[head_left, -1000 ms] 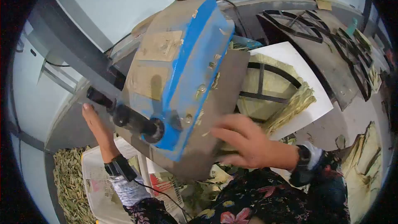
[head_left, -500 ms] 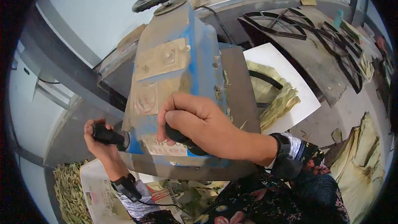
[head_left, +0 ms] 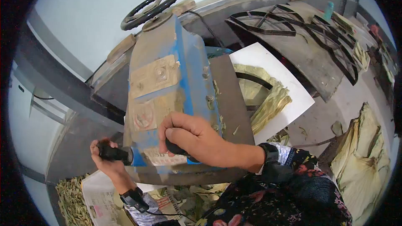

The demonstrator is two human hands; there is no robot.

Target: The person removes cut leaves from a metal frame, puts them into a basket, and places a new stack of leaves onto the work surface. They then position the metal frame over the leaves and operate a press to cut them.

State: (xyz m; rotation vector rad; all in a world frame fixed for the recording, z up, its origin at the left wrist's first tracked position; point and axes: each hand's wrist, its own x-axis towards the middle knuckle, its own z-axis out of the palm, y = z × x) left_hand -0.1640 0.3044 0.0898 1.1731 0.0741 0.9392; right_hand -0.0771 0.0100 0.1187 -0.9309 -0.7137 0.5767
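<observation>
In front of me stands the dusty blue head of a press [head_left: 190,79], with worn labels on its top. My left hand [head_left: 112,168] is wrapped round a black handle [head_left: 119,155] at the press head's left front corner. On the right front side, my right hand [head_left: 194,138] is closed round a second black handle [head_left: 176,149], mostly hidden by the fingers. Beside the press head, a curved black cutting die [head_left: 255,78] lies on pale dried leaves [head_left: 278,100], over a white board [head_left: 295,90].
A black handwheel [head_left: 167,1] tops the machine's far end. More black dies [head_left: 264,27] lie on a grey table [head_left: 314,67] at the right, near a teal bottle [head_left: 328,10]. Large dried leaves [head_left: 362,155] are at lower right. A white crate [head_left: 90,190] and leaf strips [head_left: 71,196] are at lower left.
The view has shifted, so the press, dies and leaves appear farther left. Both hands keep their grip on the handles, and the right one sits slightly lower in view.
</observation>
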